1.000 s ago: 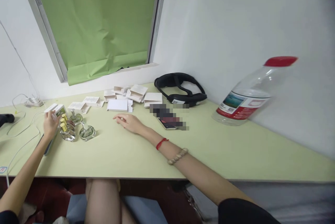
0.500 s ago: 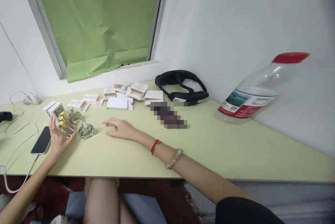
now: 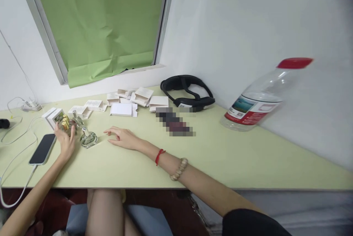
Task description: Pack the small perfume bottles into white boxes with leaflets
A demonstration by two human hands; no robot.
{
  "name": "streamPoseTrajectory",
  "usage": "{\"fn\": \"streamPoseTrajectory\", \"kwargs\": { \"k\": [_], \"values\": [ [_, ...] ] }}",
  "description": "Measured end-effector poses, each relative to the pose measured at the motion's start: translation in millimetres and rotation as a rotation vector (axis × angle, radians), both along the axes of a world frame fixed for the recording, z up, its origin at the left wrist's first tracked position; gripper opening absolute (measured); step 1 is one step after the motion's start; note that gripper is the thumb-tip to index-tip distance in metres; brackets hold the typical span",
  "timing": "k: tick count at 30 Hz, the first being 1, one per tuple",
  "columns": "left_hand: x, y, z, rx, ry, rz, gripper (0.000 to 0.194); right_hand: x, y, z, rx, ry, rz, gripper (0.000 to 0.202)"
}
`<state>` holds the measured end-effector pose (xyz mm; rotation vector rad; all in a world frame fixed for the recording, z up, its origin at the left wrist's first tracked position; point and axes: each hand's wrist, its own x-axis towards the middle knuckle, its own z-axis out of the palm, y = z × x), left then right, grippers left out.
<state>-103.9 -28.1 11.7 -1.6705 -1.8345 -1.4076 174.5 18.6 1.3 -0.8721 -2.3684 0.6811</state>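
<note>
The left hand's fingers (image 3: 72,131) curve around the gold-capped bottles (image 3: 65,122), grip unconfirmed; likely rigid, slippery, breakable glass, these are best held at the body sides; the right hand's fingers (image 3: 109,131) are open.

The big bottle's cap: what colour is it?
The cap is red, best seen in the head view.

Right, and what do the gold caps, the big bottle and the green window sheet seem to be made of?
The gold caps look glossy, perhaps metal or metal-coated plastic; their yellow shine fits both. The big bottle is probably clear, smooth plastic, by its see-through walls and highlights. The green window sheet looks matte, likely paper or thin plastic, by its creases.
</note>
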Motion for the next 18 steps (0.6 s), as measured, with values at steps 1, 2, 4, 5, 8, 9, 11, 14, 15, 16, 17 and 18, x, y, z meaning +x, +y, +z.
{"fn": "streamPoseTrajectory", "kwargs": {
  "k": [1,2,4,5,8,9,11,14,15,16,17,18],
  "values": [
    [2.8,-1.6,-1.7,0.060,0.029,0.001,0.072,0.1,0.0,-0.1,0.002,0.009,0.002,0.035],
    [5.8,-3.6,-3.6,0.126,0.097,-0.034,0.067,0.1,0.0,-0.2,0.005,0.017,0.006,0.033],
    [12.7,-7.5,-7.8,0.190,0.310,-0.170,0.061,0.2,0.2,-0.4,0.014,0.028,0.016,0.032],
    [16.7,-8.9,-9.7,0.169,0.419,-0.243,0.055,0.2,0.4,-0.4,0.017,0.029,0.017,0.031],
    [30.4,-8.4,-11.7,-0.069,0.625,-0.429,0.037,0.5,1.4,0.0,0.028,0.023,0.008,0.032],
    [34.7,-6.4,-10.7,-0.138,0.653,-0.467,0.035,0.7,1.8,0.3,0.029,0.017,0.006,0.032],
    [40.9,0.5,-6.5,-0.208,0.684,-0.495,0.032,1.3,2.3,0.8,0.025,0.005,0.003,0.032],
    [42.0,16.3,2.1,-0.245,0.728,-0.469,0.025,2.2,2.7,1.7,0.020,-0.001,-0.001,0.031],
    [40.3,22.3,4.6,-0.261,0.751,-0.468,0.024,2.5,2.8,1.9,0.023,-0.002,-0.002,0.031],
    [37.9,28.3,6.7,-0.275,0.775,-0.467,0.024,2.9,2.9,2.1,0.028,-0.003,-0.003,0.030],
    [35.1,34.1,8.1,-0.282,0.799,-0.463,0.024,3.2,3.0,2.3,0.035,-0.007,-0.004,0.029],
    [32.2,39.5,9.1,-0.282,0.823,-0.454,0.024,3.7,3.3,2.6,0.043,-0.014,-0.008,0.029]
  ]
}}
